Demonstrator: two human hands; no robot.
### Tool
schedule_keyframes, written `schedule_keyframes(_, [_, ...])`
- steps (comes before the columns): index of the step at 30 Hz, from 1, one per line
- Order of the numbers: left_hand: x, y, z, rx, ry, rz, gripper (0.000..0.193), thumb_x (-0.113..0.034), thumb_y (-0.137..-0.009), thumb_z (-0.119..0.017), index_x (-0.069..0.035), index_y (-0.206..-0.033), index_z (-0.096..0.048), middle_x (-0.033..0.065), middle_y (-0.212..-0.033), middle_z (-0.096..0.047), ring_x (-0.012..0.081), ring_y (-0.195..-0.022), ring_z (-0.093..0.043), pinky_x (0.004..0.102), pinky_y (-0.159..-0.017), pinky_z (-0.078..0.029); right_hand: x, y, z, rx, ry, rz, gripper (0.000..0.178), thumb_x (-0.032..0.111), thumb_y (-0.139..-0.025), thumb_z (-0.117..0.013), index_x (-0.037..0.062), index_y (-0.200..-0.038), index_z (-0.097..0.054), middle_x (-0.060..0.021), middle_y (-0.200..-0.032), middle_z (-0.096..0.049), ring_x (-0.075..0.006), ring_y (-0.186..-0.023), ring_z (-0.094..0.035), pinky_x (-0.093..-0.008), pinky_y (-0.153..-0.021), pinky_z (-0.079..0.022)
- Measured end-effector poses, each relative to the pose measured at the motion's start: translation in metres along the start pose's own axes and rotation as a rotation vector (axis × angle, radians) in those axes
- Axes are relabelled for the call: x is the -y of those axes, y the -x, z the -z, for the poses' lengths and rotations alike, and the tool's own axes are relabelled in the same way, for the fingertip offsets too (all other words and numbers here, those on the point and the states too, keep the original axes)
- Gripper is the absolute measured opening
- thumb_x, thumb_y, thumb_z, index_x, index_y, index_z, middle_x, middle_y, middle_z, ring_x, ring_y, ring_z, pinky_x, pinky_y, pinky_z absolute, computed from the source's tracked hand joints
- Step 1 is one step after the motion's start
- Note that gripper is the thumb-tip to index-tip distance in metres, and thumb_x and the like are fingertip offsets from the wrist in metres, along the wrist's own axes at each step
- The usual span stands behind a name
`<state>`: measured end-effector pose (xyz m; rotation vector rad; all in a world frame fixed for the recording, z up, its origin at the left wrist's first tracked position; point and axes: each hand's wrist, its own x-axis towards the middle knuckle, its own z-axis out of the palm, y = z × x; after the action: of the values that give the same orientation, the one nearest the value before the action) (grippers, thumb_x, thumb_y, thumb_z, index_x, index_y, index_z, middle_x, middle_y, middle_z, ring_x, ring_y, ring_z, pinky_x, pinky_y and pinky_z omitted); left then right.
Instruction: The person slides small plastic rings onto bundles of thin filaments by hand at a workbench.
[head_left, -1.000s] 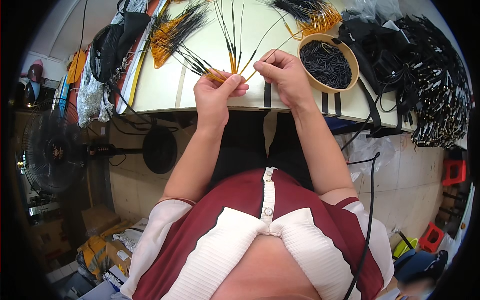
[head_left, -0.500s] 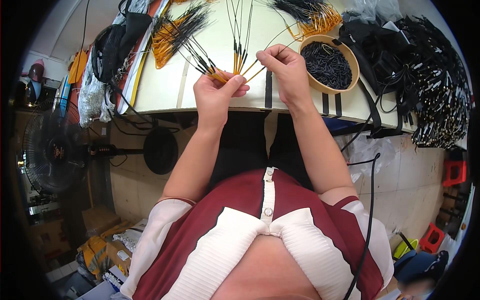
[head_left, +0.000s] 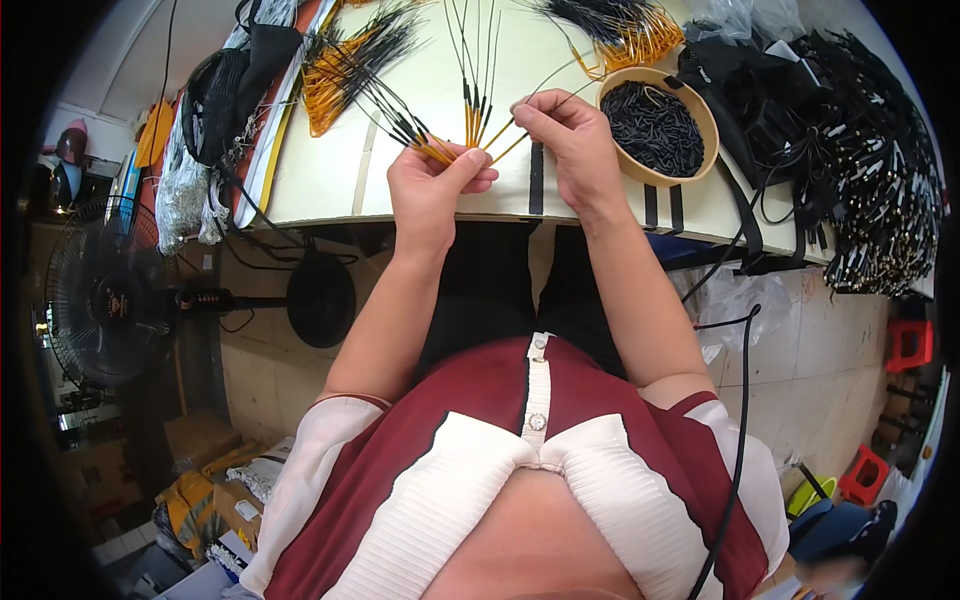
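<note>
While fanned for sorting, yellow-and-black wires (head_left: 440, 140) sit pinched in the left hand (head_left: 430, 185), its grip clamped on their yellow ends at the counter (head_left: 330, 185) edge. Right hand (head_left: 565, 135), at three o'clock, pinches one strand. Beyond, at two o'clock: bowl (head_left: 700, 110) of black sleeves, within reach.

Bowl (head_left: 705, 110): round, tan, filled with short black pieces, on the table's right part.
Table (head_left: 400, 180): pale top.
Fan (head_left: 105, 295): black, standing on the floor at left.
Stools (head_left: 865, 475): red, on the floor at right.
</note>
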<state>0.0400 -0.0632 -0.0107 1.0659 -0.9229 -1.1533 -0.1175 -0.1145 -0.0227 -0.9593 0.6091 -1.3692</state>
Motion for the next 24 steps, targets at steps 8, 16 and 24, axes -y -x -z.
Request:
schedule_keyframes(8, [0.002,0.000,-0.001,0.026,0.005,0.004,0.011,0.002,-0.082,-0.067,0.005,-0.086,-0.057,0.0162,-0.079,-0.067,0.0199,-0.065,-0.068,0.0260,-0.059,-0.058,-0.004,-0.001,0.007,0.018,-0.007,-0.015,0.007,0.003,-0.081,-0.071,0.0029,-0.082,-0.064,-0.0023,-0.082,-0.064,-0.0066,-0.076,-0.054,-0.0212,-0.073,-0.043])
schedule_keyframes(16, [0.005,-0.002,0.001,0.017,0.043,0.023,0.010,0.003,-0.082,-0.066,0.004,-0.087,-0.057,0.0158,-0.079,-0.067,0.0197,-0.065,-0.068,0.0259,-0.060,-0.058,-0.001,0.002,0.008,0.073,-0.021,-0.005,0.007,0.001,-0.081,-0.070,0.0034,-0.081,-0.063,-0.0030,-0.083,-0.064,-0.0078,-0.079,-0.056,-0.0226,-0.076,-0.044])
schedule_keyframes(24, [0.006,-0.003,0.002,0.027,0.063,0.042,0.010,0.001,-0.083,-0.066,0.004,-0.087,-0.058,0.0160,-0.080,-0.067,0.0193,-0.065,-0.068,0.0254,-0.060,-0.057,0.005,0.005,0.000,0.071,-0.029,-0.048,0.002,0.002,-0.085,-0.066,0.0017,-0.086,-0.066,-0.0089,-0.097,-0.068,-0.0108,-0.084,-0.058,-0.0254,-0.082,-0.045])
